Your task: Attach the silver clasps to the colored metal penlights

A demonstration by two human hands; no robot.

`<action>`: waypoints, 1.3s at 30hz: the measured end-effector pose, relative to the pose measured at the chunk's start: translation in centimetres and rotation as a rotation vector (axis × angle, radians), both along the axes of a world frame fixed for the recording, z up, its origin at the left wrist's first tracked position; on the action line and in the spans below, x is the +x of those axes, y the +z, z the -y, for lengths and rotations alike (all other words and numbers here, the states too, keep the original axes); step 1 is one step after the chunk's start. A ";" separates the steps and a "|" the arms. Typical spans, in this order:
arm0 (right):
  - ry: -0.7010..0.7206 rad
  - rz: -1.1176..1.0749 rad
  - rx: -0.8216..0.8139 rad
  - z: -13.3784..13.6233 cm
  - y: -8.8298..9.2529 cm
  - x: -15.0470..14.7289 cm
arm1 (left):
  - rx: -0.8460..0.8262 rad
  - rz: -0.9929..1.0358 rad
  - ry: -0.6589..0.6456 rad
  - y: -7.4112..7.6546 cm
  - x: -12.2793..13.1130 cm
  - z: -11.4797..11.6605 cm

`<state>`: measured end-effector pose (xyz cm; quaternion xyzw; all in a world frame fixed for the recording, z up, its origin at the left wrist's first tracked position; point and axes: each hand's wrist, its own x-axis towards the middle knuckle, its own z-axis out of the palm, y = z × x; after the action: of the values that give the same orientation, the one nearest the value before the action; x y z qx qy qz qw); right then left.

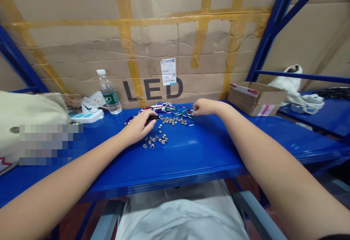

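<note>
My left hand [141, 125] is closed around a slim black tube [154, 117] with a small metal loop at its right end. At the right of the pile, my right hand [204, 106] has its fingers pinched at the coloured carabiners [188, 115]; whatever is between them is too small to make out. Small round metal discs [173, 121] lie spread between the hands. Closer to me is a loose group of shiny metal caps [152, 146]. Behind the left hand lie several coloured slim tubes [147, 109], partly hidden by it.
A water bottle [111, 94] and a white power strip [89, 116] stand at the back left of the blue tabletop [186, 160]. A pale bag [30, 109] lies far left. An open cardboard box [255, 98] sits back right. A large carton [153, 50] walls the back.
</note>
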<state>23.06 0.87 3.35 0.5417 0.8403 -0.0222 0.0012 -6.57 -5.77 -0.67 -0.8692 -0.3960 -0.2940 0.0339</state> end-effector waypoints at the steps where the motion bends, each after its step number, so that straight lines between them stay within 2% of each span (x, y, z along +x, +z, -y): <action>1: 0.062 -0.068 0.056 0.7 0.3 -0.8 | -0.028 0.031 0.018 -0.1 0.2 0.2; 4: 0.303 -0.263 0.067 3.1 0.5 -3.8 | -0.091 0.093 0.040 -0.1 0.8 0.5; 7: 0.504 -0.348 -0.038 4.9 -0.1 -6.2 | -0.006 0.057 -0.093 0.0 1.0 0.6; 10: 0.518 -0.469 -0.103 5.4 -0.7 -7.1 | 0.094 0.007 -0.221 0.1 0.8 0.5; 13: 0.510 -0.513 -0.309 5.3 -1.0 -7.0 | 0.148 0.009 -0.264 0.2 0.6 0.5; 18: 0.573 -0.586 -0.643 5.8 -0.8 -7.0 | 0.195 0.083 -0.268 0.5 0.5 0.8; 23: 0.560 -0.766 -0.759 6.8 -0.7 -8.0 | 0.244 0.138 -0.201 0.7 0.3 0.8; 25: 0.544 -0.792 -0.679 7.0 -0.8 -8.3 | 0.250 0.135 -0.168 0.6 0.1 0.7; 30: 0.399 -0.684 -0.168 6.6 -1.7 -9.2 | 0.210 -0.023 -0.044 0.2 -0.2 0.3; 32: 0.352 -0.621 -0.033 6.2 -2.2 -9.6 | 0.210 -0.117 0.022 0.2 0.0 0.4; 36: 0.326 -0.576 0.059 5.7 -2.8 -10.2 | 0.224 -0.260 0.135 0.4 0.8 0.7; 39: 0.310 -0.569 0.085 5.7 -2.8 -10.2 | 0.185 -0.272 0.241 0.6 0.9 0.9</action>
<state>12.82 -4.85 0.55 0.3788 0.8797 -0.1371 -0.2528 -5.65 -6.66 -0.02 -0.8405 -0.4603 -0.2026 0.2016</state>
